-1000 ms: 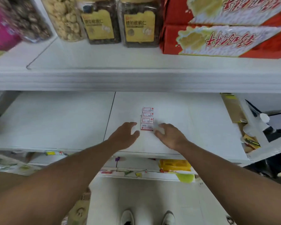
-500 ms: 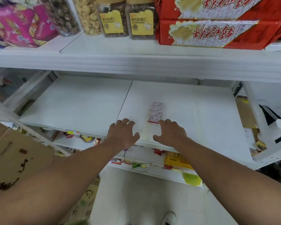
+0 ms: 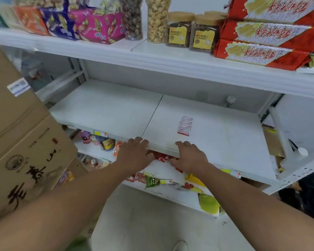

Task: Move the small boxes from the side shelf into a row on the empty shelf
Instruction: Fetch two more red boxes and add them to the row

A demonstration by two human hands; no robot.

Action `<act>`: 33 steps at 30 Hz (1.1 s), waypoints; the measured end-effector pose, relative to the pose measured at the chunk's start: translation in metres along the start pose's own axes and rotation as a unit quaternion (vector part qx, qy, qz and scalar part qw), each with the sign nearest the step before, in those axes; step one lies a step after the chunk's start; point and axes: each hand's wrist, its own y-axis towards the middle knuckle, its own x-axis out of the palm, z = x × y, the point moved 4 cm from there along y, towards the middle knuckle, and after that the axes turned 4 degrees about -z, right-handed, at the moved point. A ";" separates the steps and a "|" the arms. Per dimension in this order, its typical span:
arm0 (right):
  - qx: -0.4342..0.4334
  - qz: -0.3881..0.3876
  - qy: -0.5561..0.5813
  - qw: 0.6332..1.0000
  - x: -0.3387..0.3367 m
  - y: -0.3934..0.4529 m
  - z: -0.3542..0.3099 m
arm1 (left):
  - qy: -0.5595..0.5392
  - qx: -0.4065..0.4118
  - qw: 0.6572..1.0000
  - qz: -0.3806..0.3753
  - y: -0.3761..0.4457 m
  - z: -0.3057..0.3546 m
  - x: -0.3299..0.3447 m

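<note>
Four small boxes [image 3: 185,125], as far as the blur allows a count, are laid touching in a row on the white shelf [image 3: 225,134], the row's long axis running front to back and each box's long side lying crosswise. Both hands are set on the shelf's front edge, well short of the row: the left hand [image 3: 134,154] and right hand [image 3: 190,156] with fingers loosely spread, holding nothing.
</note>
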 end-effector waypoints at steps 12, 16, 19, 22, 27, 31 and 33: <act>-0.070 -0.013 -0.053 0.996 0.047 -0.083 -0.095 | -0.034 -0.062 0.997 -0.021 -0.135 -0.051 0.021; -0.094 -0.009 -0.065 0.993 0.045 -0.098 -0.107 | -0.022 -0.087 0.996 -0.013 -0.164 -0.056 0.018; -0.124 -0.006 -0.065 0.990 0.043 -0.107 -0.111 | -0.027 -0.116 0.993 -0.015 -0.183 -0.054 0.013; -0.163 -0.007 -0.074 0.984 0.044 -0.115 -0.115 | -0.032 -0.156 0.987 -0.007 -0.206 -0.046 0.012; -0.227 -0.024 -0.074 0.971 0.055 -0.134 -0.115 | -0.064 -0.236 0.969 -0.019 -0.248 -0.028 0.025; -0.276 -0.035 -0.075 0.958 0.070 -0.149 -0.116 | -0.070 -0.288 0.955 -0.014 -0.283 -0.016 0.030; -0.299 -0.046 -0.081 0.950 0.080 -0.160 -0.121 | -0.080 -0.318 0.945 -0.015 -0.308 -0.013 0.036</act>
